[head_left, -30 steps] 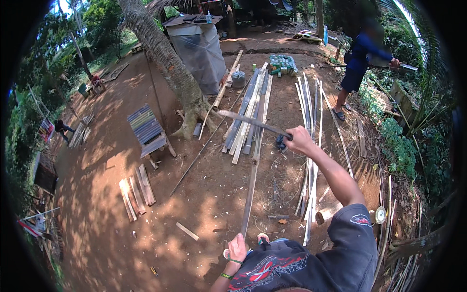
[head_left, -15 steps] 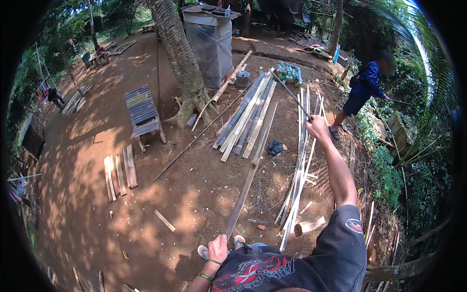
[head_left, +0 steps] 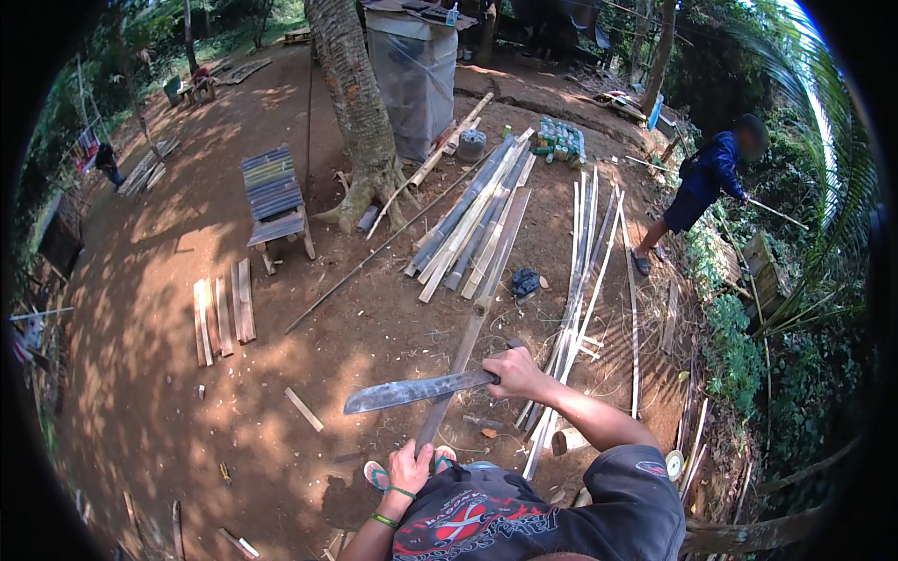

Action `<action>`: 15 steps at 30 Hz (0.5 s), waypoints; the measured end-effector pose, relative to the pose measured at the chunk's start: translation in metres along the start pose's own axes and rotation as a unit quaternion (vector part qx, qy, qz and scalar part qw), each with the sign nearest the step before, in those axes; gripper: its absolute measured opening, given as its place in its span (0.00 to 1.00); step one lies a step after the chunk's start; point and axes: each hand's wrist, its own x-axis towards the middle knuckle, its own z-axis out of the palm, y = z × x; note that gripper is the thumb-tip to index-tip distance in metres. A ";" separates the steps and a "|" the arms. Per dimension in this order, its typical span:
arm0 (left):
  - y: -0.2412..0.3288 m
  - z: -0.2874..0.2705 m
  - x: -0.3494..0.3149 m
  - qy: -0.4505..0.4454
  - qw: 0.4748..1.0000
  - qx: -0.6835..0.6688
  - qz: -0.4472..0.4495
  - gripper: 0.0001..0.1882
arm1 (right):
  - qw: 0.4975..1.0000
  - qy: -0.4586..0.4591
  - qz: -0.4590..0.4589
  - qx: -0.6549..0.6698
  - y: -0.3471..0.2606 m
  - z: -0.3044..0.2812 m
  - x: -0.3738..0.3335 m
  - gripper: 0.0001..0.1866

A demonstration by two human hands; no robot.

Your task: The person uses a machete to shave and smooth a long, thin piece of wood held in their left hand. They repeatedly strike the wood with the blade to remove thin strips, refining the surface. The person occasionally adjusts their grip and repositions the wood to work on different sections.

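Observation:
My right hand (head_left: 514, 372) is closed round the handle of a machete (head_left: 407, 393). Its broad, dull-grey blade points left and crosses over a long split bamboo slat (head_left: 470, 338); whether the two touch, I cannot tell. Lower down, my left hand (head_left: 408, 467) grips the near end of that slat just in front of my body. The slat runs away from me, its far part among a pile of bamboo strips (head_left: 468, 224).
Thin bamboo strips (head_left: 580, 290) lie to the right, with a black plastic bag (head_left: 526, 281) nearby. A bamboo chair (head_left: 271, 192) stands left of a tree trunk (head_left: 355, 112). Short slats (head_left: 224, 313) lie at left. Another person (head_left: 706, 178) holds a stick at far right.
My right hand has come down and nearer from an outstretched reach, swinging the machete from pointing away to lying across the slat. The left hand keeps its grip, slightly further left in view.

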 end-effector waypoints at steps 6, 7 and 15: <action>0.000 -0.018 -0.002 -0.033 0.999 -0.013 0.008 0.24 | 0.970 0.122 0.168 -0.127 0.107 -0.079 0.020 0.09; -0.011 -0.016 0.004 -0.023 0.999 0.021 0.025 0.23 | 0.961 0.116 0.204 -0.145 0.113 -0.095 0.019 0.08; -0.007 -0.009 0.002 -0.055 0.998 -0.016 0.003 0.23 | 0.980 0.019 0.140 -0.143 0.052 -0.073 0.019 0.08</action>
